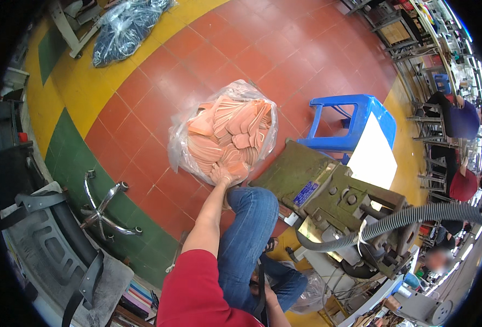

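Observation:
A clear plastic bag (178,143) stands open on the floor, filled with flat orange-pink pieces shaped like shoe insoles (227,122), lying in overlapping stacks. My left hand (221,173) reaches down to the bag's near side, its fingers closed on a few insoles at the near edge of the pile. Low in the view, my right hand (263,290) rests close to my bent leg in blue jeans. A dark strap and the leg hide much of it, so its fingers cannot be made out.
Right of the bag stands a green metal machine (328,191) with a grey corrugated hose (404,224). Behind it are a blue plastic stool (350,122) and a white sheet (374,155). A chair (61,240) is at left; a bag of dark material (129,30) lies far left. People sit at right.

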Demonstrator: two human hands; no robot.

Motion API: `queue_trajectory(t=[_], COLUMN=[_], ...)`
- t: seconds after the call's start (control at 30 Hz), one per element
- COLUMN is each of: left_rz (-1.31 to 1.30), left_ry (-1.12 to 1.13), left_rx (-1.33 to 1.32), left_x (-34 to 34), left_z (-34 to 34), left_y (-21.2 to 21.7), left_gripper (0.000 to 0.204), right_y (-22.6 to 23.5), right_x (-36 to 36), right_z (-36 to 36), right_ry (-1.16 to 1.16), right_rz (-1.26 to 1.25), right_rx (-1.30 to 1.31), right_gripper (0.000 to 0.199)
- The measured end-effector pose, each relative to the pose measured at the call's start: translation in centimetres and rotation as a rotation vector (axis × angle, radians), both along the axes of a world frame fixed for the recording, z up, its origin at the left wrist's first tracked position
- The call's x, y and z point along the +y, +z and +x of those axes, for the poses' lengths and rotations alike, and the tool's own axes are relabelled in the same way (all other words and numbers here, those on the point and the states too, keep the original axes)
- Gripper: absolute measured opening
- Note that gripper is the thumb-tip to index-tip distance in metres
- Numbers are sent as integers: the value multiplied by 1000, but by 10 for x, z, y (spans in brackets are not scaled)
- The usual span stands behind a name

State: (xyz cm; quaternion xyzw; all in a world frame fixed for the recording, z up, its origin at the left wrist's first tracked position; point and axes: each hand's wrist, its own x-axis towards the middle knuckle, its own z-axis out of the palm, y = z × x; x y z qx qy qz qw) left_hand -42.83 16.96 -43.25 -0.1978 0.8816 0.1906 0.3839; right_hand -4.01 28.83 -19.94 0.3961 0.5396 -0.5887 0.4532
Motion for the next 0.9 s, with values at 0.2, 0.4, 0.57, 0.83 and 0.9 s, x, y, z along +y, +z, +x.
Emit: queue_trajectory(t=[0.2,0.4,0.57,0.83,0.9], left_rz=[-45,328,285,253,213], left_ry=[-65,-21,-67,30,82], left_rx=[214,424,545,380,416], left_x=[-1,-23,-23,-20,-14], left_z=[19,33,26,11,1], left_y=[-6,-10,3,17,17], left_gripper=[97,86,83,82,81], right_y=[6,-4,-4,9,11], right_x=[-2,6,11,1,0], right_z=[-9,12,16,2,-2], right_ry=[516,485,439,397,439], right_rz=[276,153,123,222,302], right_rx=[205,151,286,365,371], right_gripper=[30,29,27,26,27])
